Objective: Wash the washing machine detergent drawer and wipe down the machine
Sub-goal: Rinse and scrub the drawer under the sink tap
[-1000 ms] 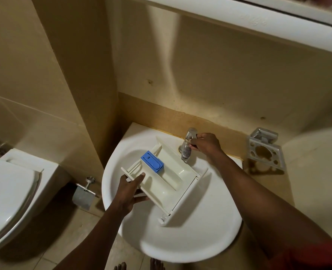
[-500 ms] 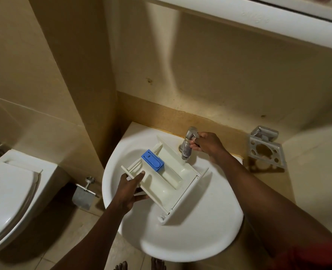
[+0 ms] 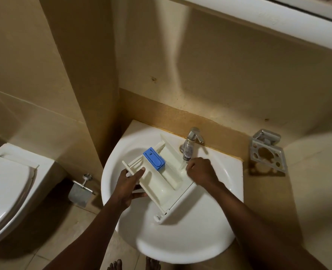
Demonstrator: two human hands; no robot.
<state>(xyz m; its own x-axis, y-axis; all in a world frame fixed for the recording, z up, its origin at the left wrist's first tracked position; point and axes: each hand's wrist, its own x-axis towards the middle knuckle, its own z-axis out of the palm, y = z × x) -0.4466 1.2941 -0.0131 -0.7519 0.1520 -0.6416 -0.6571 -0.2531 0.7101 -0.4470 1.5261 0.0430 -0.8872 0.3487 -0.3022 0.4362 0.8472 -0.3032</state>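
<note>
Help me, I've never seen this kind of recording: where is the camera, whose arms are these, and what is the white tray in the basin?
No machine here: a person wears one camera on the head, looking down, so the arms are their own. They stand at a white sink with a tap. Over the basin is a cream detergent drawer from a washing machine, with a blue insert. The left hand grips the drawer's left end. The right hand, fingers curled, is at the drawer just under the spout; whether it holds anything is hidden. A toilet stands left, and a metal holder hangs on the wall to the right.
</note>
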